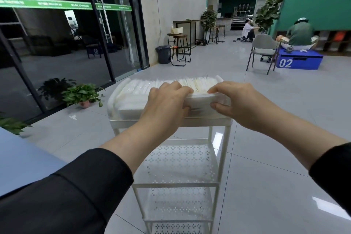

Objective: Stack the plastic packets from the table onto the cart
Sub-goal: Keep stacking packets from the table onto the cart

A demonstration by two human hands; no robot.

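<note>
Both hands gripping flat white plastic packet [201, 103] on top tray of white perforated metal cart [171, 161]: left hand [167, 100], right hand [239, 100] at near edge. Long axis left-right, between hands, equally near. Sits atop packed row.

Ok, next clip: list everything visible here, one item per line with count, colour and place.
plastic packets: many, white, filling the cart's top tray
cart: one, white, three perforated shelves visible, centre
table: one, pale blue, left edge
potted plants: two, green, on the floor by the glass wall
bin: one, dark grey, by the concrete wall
stools: four or so, wood-topped, along the wall
chair: one, grey, right
box: one, blue, marked 02, right
people: two, seated in the background
left hand: grips the near bundle of packets
right hand: grips the same bundle
</note>
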